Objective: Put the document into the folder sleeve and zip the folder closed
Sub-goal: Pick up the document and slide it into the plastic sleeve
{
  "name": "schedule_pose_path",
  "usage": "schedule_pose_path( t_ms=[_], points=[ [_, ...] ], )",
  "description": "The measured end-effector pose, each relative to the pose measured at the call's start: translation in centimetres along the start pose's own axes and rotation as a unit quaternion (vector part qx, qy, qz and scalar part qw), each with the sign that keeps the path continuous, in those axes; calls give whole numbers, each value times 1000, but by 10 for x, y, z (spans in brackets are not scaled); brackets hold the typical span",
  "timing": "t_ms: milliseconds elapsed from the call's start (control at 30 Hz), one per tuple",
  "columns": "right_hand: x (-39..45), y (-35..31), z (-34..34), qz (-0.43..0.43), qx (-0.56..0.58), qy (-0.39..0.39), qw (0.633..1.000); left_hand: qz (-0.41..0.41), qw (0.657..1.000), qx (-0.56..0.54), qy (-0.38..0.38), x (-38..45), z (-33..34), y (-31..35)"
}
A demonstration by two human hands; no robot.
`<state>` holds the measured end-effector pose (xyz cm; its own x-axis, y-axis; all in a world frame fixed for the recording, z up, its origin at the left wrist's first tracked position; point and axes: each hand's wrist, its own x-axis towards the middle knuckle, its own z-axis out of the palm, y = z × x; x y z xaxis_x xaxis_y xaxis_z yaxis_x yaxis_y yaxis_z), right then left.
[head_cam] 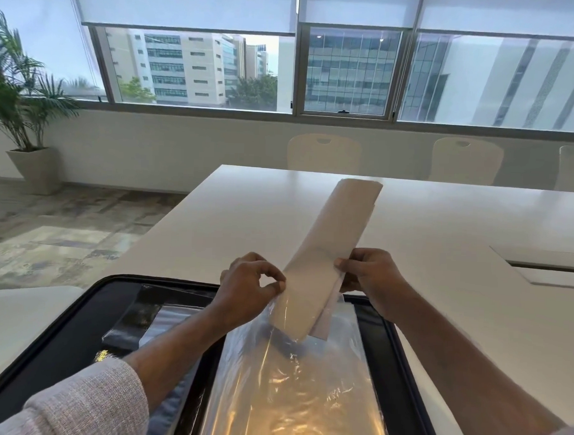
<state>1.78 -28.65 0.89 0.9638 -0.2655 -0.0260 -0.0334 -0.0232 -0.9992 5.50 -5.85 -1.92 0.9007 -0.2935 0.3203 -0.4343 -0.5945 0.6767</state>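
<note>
A black zip folder (pixel 400 367) lies open on the white table in front of me. A clear plastic sleeve (pixel 292 393) rises from its right half. A white paper document (pixel 330 248), several sheets curled lengthwise, slants up and away, with its lower end inside the sleeve's mouth. My left hand (pixel 247 290) pinches the sleeve's top edge at the document's left side. My right hand (pixel 371 279) grips the document's right edge between thumb and fingers.
The white table (pixel 233 222) stretches ahead, with a recessed cable box (pixel 550 265) at the right. Cream chairs (pixel 323 153) stand at the far side under the windows. A potted palm (pixel 26 110) is on the floor to the left.
</note>
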Motion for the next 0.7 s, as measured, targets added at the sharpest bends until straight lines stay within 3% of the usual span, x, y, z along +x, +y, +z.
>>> schedule_pose_path(
  t_ms=[200,433,600,700],
  points=[
    [1,-11,-13,-23,-58,-19,998,-27,998,-40,-41,2,3,1],
    [5,-8,-17,8,65,13,998,-60,988,-131,-63,2,1,-1],
    [-6,-13,-11,28,-35,-117,992,-69,975,-187,-99,2,-1,-3],
    [-13,-20,-1,13,-120,-126,985,-73,976,-180,-96,3,3,1]
  ],
)
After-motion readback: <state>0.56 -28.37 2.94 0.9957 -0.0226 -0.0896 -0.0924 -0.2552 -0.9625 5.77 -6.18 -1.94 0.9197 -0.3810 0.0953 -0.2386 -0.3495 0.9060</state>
